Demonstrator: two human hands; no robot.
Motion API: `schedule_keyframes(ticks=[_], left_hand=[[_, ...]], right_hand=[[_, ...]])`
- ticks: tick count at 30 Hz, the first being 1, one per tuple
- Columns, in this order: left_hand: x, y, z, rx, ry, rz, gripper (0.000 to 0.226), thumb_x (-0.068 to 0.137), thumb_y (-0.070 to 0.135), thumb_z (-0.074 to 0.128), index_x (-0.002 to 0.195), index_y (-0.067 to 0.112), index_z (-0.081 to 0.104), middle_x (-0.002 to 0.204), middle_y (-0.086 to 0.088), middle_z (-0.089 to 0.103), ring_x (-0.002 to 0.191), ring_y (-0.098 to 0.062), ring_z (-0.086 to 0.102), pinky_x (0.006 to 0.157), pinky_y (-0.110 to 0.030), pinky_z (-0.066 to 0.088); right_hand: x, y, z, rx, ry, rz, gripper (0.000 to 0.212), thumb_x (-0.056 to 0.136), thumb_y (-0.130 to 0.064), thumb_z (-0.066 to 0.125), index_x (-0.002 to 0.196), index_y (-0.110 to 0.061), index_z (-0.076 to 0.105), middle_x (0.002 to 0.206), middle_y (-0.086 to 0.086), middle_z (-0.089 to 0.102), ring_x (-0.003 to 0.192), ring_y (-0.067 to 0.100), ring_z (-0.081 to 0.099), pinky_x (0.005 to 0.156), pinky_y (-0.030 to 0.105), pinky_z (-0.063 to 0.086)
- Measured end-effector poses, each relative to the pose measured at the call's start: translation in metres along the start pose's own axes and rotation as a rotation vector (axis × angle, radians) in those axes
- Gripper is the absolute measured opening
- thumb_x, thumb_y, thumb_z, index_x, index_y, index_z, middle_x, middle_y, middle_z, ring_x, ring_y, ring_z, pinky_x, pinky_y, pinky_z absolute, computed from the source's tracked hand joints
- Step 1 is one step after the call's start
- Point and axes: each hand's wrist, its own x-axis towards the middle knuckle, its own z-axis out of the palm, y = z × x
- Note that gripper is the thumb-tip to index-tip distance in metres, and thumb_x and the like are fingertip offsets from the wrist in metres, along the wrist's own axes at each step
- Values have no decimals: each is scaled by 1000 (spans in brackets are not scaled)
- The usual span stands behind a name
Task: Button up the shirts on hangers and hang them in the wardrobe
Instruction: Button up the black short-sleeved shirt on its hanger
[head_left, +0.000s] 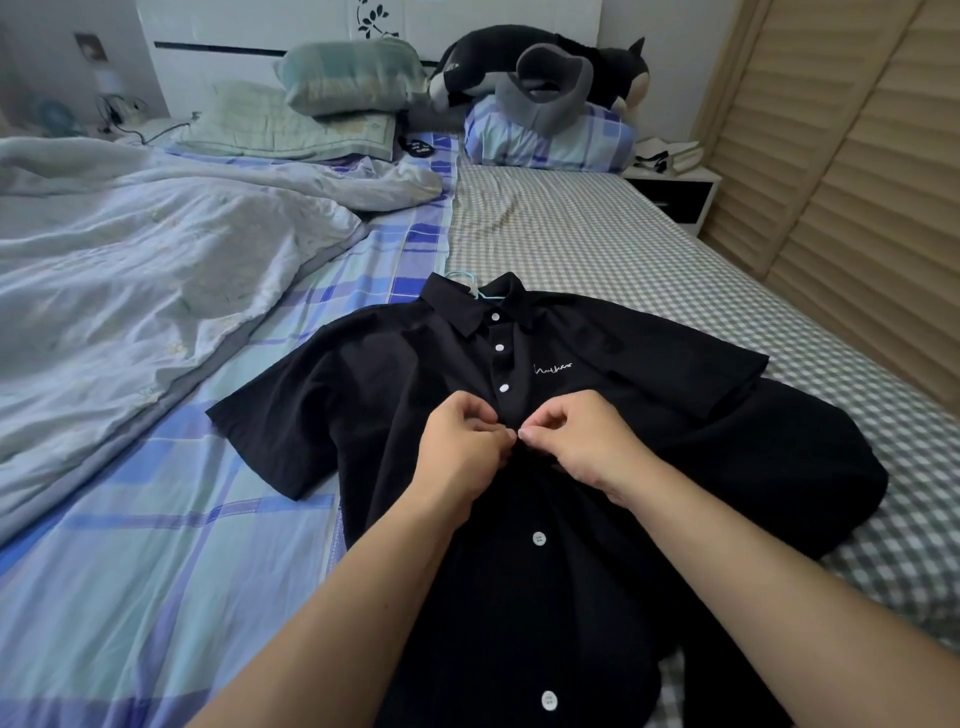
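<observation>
One shirt (415, 415) on bed (597, 234); left hand (462, 447) and right hand (582, 441) pinch its placket. Duvet (130, 249) at 10 o'clock. Five buttons visible; hanger (462, 283) apparently inside collar.

White cursive embroidery (554, 369) on the chest of the black shirt (395, 395), just right of its button placket; the lettering is too small and looped to read. A small dark item (418, 147) beyond the shirt's collar bears white marks, likewise illegible.
</observation>
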Motion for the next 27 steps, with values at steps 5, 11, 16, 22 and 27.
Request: schedule_keyframes(ticks=[5, 11, 16, 22, 27], left_hand=[[4, -2, 6, 450, 26, 190, 20, 86, 11, 69, 87, 21, 51, 83, 0, 68, 75, -18, 62, 73, -40, 53], [-35, 9, -8, 791, 43, 296, 9, 96, 29, 61, 90, 23, 59, 93, 7, 62, 86, -14, 59, 72, -31, 44], [-90, 4, -14, 864, -219, 160, 15, 89, 40, 72, 98, 30, 66, 90, 11, 67, 84, -8, 64, 71, -26, 50], [-105, -11, 8, 1135, -55, 368, 15, 96, 35, 60, 100, 21, 57, 101, 6, 56, 94, -21, 60, 69, -32, 43], [-96, -2, 3, 936, -87, 199, 17, 86, 26, 74, 81, 20, 59, 82, 4, 65, 77, -19, 63, 63, -30, 46]], right_hand=[[7, -7, -9, 190, -269, 290, 11, 95, -9, 63, 88, -11, 72, 75, 3, 68, 63, 11, 61, 53, 21, 50], [-31, -9, -28, -322, -62, -52, 12, 89, -37, 70, 96, -28, 73, 83, -11, 71, 76, 6, 66, 70, 24, 52], [-83, 18, -31, -634, -76, -65, 26, 86, -44, 75, 104, -29, 63, 102, -3, 69, 97, 23, 64, 76, 32, 47], [-92, 6, -52, -10, 68, 67, 13, 82, -24, 82, 79, -17, 72, 70, 3, 69, 61, 10, 58, 61, 28, 46], [-99, -21, -32, -206, 34, 14, 16, 80, -26, 80, 76, -22, 66, 75, -7, 66, 72, 14, 63, 62, 24, 44]])
